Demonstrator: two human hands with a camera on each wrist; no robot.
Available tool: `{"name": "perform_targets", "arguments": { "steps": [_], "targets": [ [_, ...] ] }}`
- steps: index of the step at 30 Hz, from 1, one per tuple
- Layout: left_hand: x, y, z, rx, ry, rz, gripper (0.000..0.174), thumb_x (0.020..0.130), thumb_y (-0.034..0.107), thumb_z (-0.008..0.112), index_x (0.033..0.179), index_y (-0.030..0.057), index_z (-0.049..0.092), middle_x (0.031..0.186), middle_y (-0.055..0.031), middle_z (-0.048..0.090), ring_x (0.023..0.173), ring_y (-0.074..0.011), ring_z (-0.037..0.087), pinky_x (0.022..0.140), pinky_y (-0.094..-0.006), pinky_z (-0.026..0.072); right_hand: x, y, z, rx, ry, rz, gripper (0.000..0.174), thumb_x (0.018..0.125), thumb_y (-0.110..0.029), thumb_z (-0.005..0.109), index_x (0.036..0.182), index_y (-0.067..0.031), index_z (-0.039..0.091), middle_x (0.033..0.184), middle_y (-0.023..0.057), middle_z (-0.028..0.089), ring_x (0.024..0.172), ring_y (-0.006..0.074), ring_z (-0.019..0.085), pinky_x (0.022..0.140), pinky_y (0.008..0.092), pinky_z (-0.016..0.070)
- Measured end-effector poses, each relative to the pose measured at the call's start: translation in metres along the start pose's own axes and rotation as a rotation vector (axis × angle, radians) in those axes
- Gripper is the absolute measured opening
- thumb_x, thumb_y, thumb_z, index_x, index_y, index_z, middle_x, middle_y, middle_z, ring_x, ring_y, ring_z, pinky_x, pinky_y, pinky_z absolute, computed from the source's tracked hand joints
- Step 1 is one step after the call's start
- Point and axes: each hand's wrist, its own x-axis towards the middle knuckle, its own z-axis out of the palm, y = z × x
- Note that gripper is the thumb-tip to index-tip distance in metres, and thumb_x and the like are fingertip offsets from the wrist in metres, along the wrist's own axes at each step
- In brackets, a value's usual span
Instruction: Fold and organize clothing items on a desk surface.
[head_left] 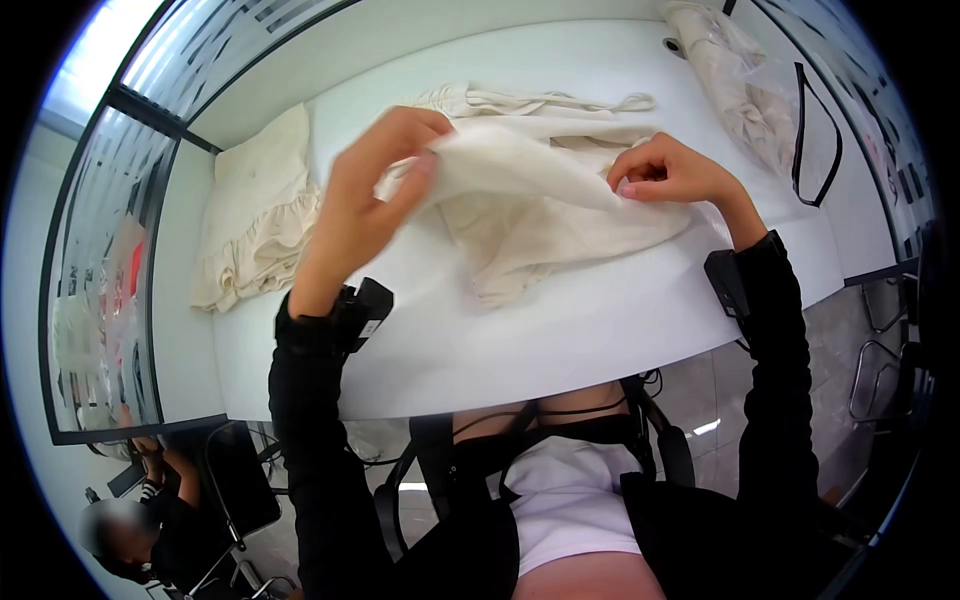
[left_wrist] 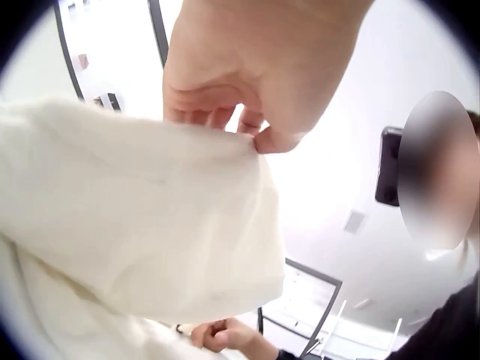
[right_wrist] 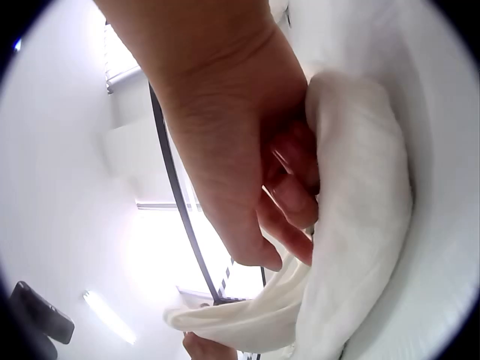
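Observation:
A cream cloth garment (head_left: 540, 235) lies loosely spread on the white table, part of it raised between the two hands. Gathered fabric and thin straps show along its far side. My left hand (head_left: 365, 190) pinches the lifted edge at the left, thumb against fingers; the left wrist view shows the cloth (left_wrist: 142, 217) hanging from that grip. At the right, my right hand (head_left: 675, 172) has its fingers curled at the garment's edge, thumb close to the forefinger. In the right wrist view a thick fold of the cloth (right_wrist: 360, 210) runs beside these fingers.
Another cream garment with a ruffled hem (head_left: 255, 215) lies at the table's left. Toward the back right are a clear bag with cream cloth (head_left: 740, 90) and a black strap loop (head_left: 818, 140). Low partitions edge the white table (head_left: 500, 370). Another person (head_left: 160, 510) sits at lower left.

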Motion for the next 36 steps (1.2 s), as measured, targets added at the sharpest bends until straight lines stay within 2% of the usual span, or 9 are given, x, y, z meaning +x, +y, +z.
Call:
{"name": "perform_targets", "arguments": {
  "steps": [3, 8, 13, 19, 22, 25, 27, 31, 36],
  "targets": [
    [-0.004, 0.007, -0.031, -0.122, 0.177, -0.184, 0.013, 0.088, 0.012, 0.042, 0.089, 0.0033, 0.051, 0.072, 0.0002, 0.049, 0.063, -0.0042, 0.043, 0.057, -0.0158, 0.0358, -0.003, -0.011, -0.002, -0.034, -0.086, -0.009, 0.012, 0.073, -0.012, 0.060, 0.078, -0.0023, 0.064, 0.052, -0.0038, 0.046, 0.047, 0.0040, 0.031, 0.044, 0.0206, 0.0234],
    [-0.007, 0.017, -0.068, -0.195, 0.422, -0.042, 0.024, 0.083, 0.031, 0.038, 0.073, 0.0087, 0.040, 0.059, -0.0001, 0.046, 0.051, -0.0045, 0.043, 0.047, -0.0158, 0.0321, -0.003, -0.008, 0.003, -0.010, -0.041, -0.065, 0.011, 0.073, -0.011, 0.060, 0.068, -0.0021, 0.064, 0.051, -0.0035, 0.048, 0.044, 0.0032, 0.031, 0.042, 0.0206, 0.0228],
    [-0.015, 0.017, -0.077, -0.516, 0.075, 0.095, 0.025, 0.083, 0.029, 0.047, 0.072, 0.0144, 0.030, 0.045, 0.0036, 0.037, 0.036, -0.0055, 0.035, 0.037, -0.0189, 0.0280, -0.003, -0.005, 0.001, -0.069, 0.079, -0.015, 0.015, 0.075, -0.011, 0.060, 0.064, -0.0015, 0.057, 0.051, -0.0034, 0.048, 0.046, 0.0024, 0.033, 0.043, 0.0195, 0.0253],
    [-0.008, 0.029, -0.044, 0.004, -0.198, 0.005, 0.018, 0.078, 0.016, 0.058, 0.073, 0.0031, 0.047, 0.054, -0.0014, 0.043, 0.047, -0.0088, 0.041, 0.047, -0.0207, 0.0307, 0.000, -0.003, 0.002, -0.028, 0.188, 0.040, 0.011, 0.078, -0.012, 0.059, 0.072, -0.0041, 0.054, 0.051, -0.0021, 0.047, 0.044, 0.0043, 0.038, 0.044, 0.0195, 0.0294],
    [-0.005, 0.042, -0.031, 0.315, -0.410, -0.186, 0.017, 0.075, 0.018, 0.064, 0.075, 0.0072, 0.052, 0.050, -0.0019, 0.043, 0.044, -0.0101, 0.039, 0.045, -0.0218, 0.0302, -0.004, -0.019, 0.001, 0.179, 0.086, 0.065, 0.008, 0.076, -0.009, 0.056, 0.072, -0.0029, 0.055, 0.051, -0.0009, 0.049, 0.042, 0.0054, 0.044, 0.043, 0.0180, 0.0318],
    [-0.007, 0.027, -0.019, 0.539, 0.037, -0.011, 0.018, 0.078, 0.022, 0.062, 0.075, 0.0069, 0.052, 0.049, -0.0021, 0.044, 0.043, -0.0081, 0.039, 0.043, -0.0220, 0.0297, -0.007, -0.019, 0.004, 0.313, -0.057, -0.028, 0.010, 0.080, -0.010, 0.053, 0.079, -0.0018, 0.058, 0.054, 0.0002, 0.050, 0.044, 0.0054, 0.044, 0.043, 0.0199, 0.0338],
    [-0.004, 0.031, -0.019, 0.476, 0.558, -0.279, 0.023, 0.083, 0.028, 0.057, 0.075, 0.0072, 0.052, 0.048, -0.0002, 0.045, 0.042, -0.0063, 0.040, 0.042, -0.0230, 0.0314, -0.005, -0.016, 0.007, 0.337, -0.286, -0.152, 0.015, 0.081, -0.011, 0.052, 0.085, 0.0004, 0.061, 0.058, 0.0032, 0.056, 0.049, 0.0078, 0.052, 0.047, 0.0205, 0.0400],
    [-0.006, 0.047, -0.034, -0.115, 0.735, -0.416, 0.029, 0.088, 0.030, 0.051, 0.090, 0.0019, 0.057, 0.074, -0.0012, 0.055, 0.068, -0.0065, 0.051, 0.062, -0.0211, 0.0413, -0.003, -0.028, 0.024, 0.379, -0.630, -0.193, 0.022, 0.080, -0.010, 0.055, 0.099, 0.0013, 0.060, 0.071, 0.0071, 0.064, 0.057, 0.0111, 0.058, 0.057, 0.0219, 0.0463],
    [-0.014, 0.072, 0.010, -0.506, 0.287, -0.556, 0.014, 0.087, 0.018, 0.053, 0.092, 0.0048, 0.050, 0.085, -0.0030, 0.057, 0.075, -0.0090, 0.056, 0.063, -0.0192, 0.0438, 0.001, -0.036, 0.049, 0.547, -0.889, -0.174, 0.052, 0.081, -0.023, 0.060, 0.124, 0.0000, 0.042, 0.094, 0.0124, 0.063, 0.078, 0.0179, 0.062, 0.073, 0.0268, 0.0465]
  ]
}}
